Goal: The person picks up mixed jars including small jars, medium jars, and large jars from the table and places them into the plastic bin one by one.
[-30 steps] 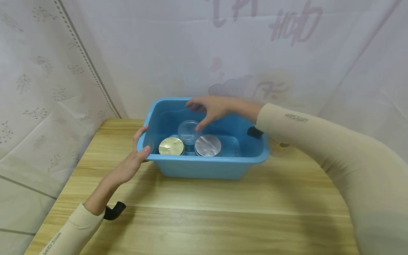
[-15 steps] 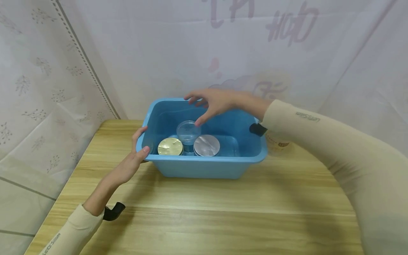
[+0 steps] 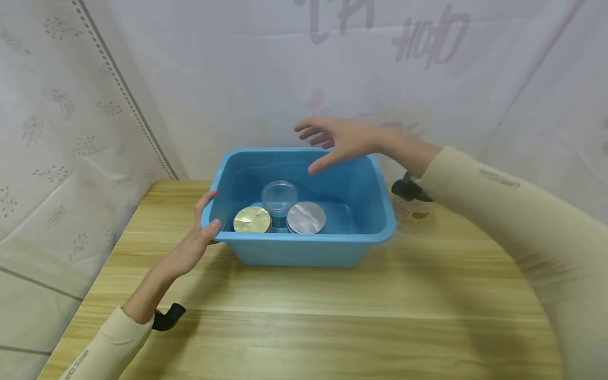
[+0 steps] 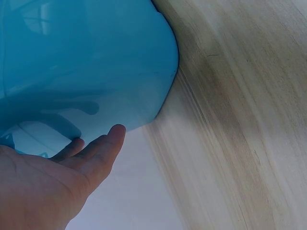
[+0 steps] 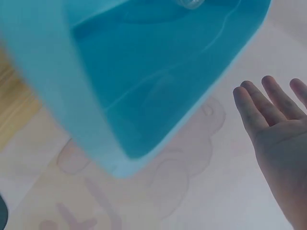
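A blue tub [image 3: 304,248] is sitting on the bench [image 3: 332,316], and three round things are resting inside it against its near wall: a gold lid [image 3: 252,219] on the left, a silver lid [image 3: 306,217] on the right, and a clear jar [image 3: 279,196] standing just behind and between them, touching or nearly touching both. Whether the lids are capping jars of their own is hidden by the tub's wall. The tub is looking smooth and glossy, a rounded rectangle of plastic with a rolled rim; the lids are showing a dull metallic sheen, and the jar is see-through. The left hand [image 3: 197,240] is resting on the tub's near left corner, thumb lying over the rim and fingers lying straight along the outer wall [image 4: 96,76]. The right hand [image 3: 339,141] is hovering above the tub's far rim with fingers spread and relaxed, holding nothing. A labelled clear cup [image 3: 412,214] is standing on the bench just beyond the tub's right end. The bench is pale wood with a streaky grain.
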`<state>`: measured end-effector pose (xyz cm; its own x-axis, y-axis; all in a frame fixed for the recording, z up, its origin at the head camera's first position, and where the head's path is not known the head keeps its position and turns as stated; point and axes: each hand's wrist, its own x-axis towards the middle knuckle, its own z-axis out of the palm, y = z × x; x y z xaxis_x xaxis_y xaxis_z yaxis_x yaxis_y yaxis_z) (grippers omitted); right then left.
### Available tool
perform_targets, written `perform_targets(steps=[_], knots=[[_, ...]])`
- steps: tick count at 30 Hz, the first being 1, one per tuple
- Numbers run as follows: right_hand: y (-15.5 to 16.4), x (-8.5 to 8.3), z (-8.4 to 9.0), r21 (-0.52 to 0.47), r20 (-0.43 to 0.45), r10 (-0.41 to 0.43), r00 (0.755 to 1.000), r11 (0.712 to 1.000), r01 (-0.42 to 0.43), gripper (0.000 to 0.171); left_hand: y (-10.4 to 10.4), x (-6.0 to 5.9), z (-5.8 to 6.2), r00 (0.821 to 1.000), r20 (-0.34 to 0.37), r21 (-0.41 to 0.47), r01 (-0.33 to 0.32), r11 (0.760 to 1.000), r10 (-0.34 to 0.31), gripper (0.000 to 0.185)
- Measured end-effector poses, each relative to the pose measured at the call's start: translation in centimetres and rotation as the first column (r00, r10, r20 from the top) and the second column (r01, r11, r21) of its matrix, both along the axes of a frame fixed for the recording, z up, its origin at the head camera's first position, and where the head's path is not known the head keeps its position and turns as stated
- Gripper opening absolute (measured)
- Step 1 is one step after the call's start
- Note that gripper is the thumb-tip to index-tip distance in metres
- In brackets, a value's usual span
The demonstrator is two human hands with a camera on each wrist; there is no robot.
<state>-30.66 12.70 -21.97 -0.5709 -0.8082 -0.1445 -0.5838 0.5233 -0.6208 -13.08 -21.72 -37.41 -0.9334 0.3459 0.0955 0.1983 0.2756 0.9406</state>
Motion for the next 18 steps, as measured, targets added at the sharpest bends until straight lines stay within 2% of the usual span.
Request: perform_targets(steps=[18], knots=[[6.1, 0.1, 1.5, -0.038, -0.045, -0.1, 0.994, 0.994, 0.098, 0.096, 0.2, 0.0, 0.4, 1.0, 0.017, 0.001, -0.009, 1.0, 0.009, 0.064]])
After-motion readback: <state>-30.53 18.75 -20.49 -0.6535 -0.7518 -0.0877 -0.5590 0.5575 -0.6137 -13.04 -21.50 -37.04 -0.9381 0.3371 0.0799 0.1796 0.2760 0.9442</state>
